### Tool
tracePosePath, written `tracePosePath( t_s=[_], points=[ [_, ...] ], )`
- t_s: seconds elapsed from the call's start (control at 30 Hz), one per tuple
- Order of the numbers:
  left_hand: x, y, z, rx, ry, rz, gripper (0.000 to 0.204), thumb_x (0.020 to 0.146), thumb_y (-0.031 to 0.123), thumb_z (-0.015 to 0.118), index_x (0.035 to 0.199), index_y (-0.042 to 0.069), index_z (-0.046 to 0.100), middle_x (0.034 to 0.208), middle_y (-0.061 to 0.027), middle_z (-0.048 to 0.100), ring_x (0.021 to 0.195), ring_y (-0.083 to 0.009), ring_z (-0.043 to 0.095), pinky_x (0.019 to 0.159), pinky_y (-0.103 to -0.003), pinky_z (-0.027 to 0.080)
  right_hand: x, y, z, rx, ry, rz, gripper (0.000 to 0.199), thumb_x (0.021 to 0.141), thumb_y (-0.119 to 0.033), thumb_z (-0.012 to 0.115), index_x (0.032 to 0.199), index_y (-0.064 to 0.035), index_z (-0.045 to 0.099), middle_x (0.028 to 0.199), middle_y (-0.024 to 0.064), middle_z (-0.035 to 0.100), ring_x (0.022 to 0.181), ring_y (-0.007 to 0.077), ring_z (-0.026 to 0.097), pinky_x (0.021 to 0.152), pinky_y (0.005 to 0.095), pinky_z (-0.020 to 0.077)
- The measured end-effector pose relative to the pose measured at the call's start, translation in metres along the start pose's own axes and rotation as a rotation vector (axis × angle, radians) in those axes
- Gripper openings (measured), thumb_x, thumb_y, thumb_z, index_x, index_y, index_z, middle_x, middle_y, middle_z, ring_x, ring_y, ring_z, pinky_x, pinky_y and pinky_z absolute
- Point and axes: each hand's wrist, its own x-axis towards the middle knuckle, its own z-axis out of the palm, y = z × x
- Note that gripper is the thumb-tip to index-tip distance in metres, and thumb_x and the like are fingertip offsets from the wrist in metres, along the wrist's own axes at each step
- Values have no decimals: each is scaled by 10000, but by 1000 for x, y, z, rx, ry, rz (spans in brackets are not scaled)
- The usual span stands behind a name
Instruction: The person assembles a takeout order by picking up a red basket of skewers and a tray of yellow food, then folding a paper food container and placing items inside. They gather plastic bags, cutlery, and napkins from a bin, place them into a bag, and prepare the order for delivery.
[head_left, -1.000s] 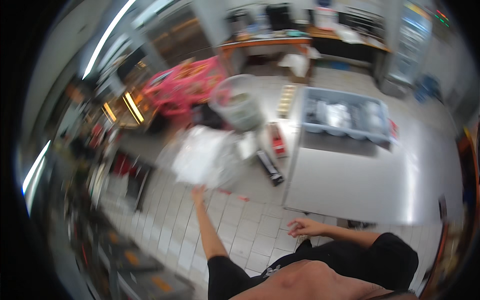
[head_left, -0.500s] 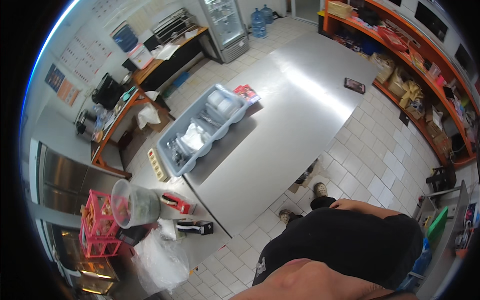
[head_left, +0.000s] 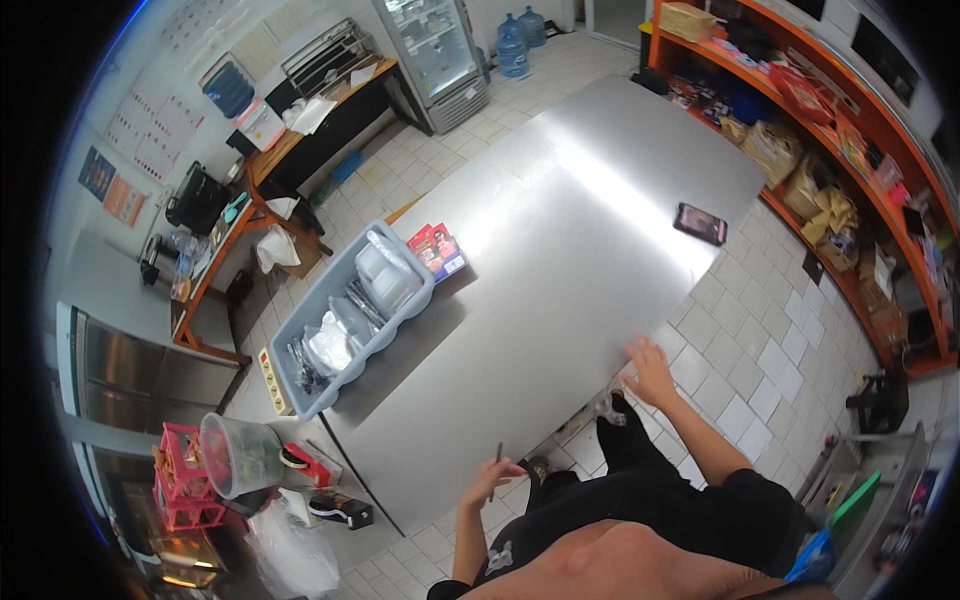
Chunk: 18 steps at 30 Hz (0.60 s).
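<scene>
My left hand is closed around a slim dark stick, perhaps a pen, at the near edge of the steel table. To its right, my right hand is slightly blurred, its fingers apart and nothing in them, by the table's right-hand edge. Left of centre on the table stands a grey-blue divided bin with clear plastic containers and wrapped packets in it. Against its far end rests a red and blue box. A phone lies near the table's far right edge.
Beside the bin is a power strip. A clear tub, a pink basket, tape dispensers and a plastic bag crowd the lower left. Orange shelves line the right wall; a glass-door fridge stands behind.
Both hands have come forward to the table's edge; the left was out of view and now shows with the stick. My view has shifted, and I stand closer to the table.
</scene>
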Motion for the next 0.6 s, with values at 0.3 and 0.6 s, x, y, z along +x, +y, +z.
tracePosePath(
  t_s=[0.3, 0.6],
  points=[
    [173, 82, 63, -1073, 102, 217, 297, 956, 387, 432, 859, 123, 527, 1238, -127, 543, 1151, -314, 518, 977, -499, 412, 306, 89, 22, -201, 321, 526, 815, 855, -527, 501, 1412, 19, 264, 1491, 219, 192, 1386, 382, 139, 1095, 535, 137],
    [253, 132, 68, -1253, -352, 181, 208, 936, 340, 495, 857, 149, 474, 1296, -132, 498, 1220, -327, 469, 1033, -513, 345, 538, -47, 76, 203, 291, 89, 799, 841, -554, 491, 1388, 6, 331, 1461, 227, 262, 1385, 354, 171, 1087, 558, 111]
  ],
)
